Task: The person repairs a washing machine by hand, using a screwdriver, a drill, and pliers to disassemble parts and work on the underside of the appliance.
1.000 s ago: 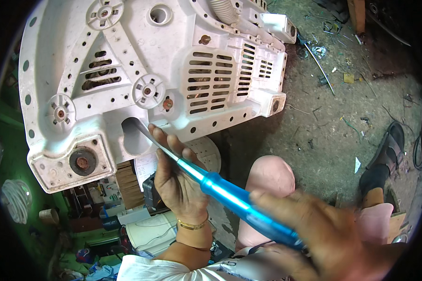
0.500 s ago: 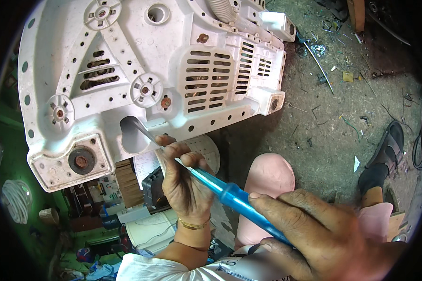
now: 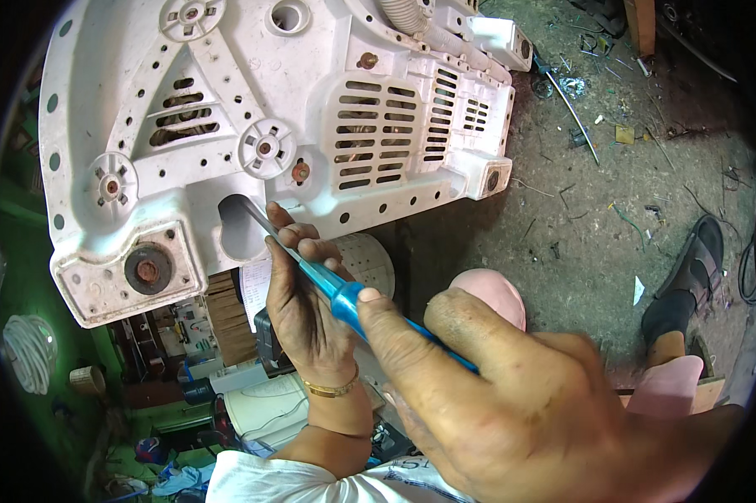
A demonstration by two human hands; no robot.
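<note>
1. The screwdriver [image 3: 344,302] fills part of the oval hole [image 3: 244,241]; I see space left of its shaft.
2. The left hand [image 3: 301,317] crowds the hole's near right side.
3. A raised corner block [image 3: 101,277] obstructs the left.
4. Rightward, a hand could pass above the floor [image 3: 579,251] between white housing [image 3: 302,84] and pink knee [image 3: 495,298].

Your screwdriver [image 3: 345,302] has a glossy blue plastic handle and a smooth metal shaft [image 3: 261,220]. The appliance base [image 3: 286,101] before you is stained white plastic. Your bracelet [image 3: 332,390] is shiny gold-toned metal; your sleeve [image 3: 265,479], matt cloth; the floor [image 3: 575,230], rough and dull.
</note>
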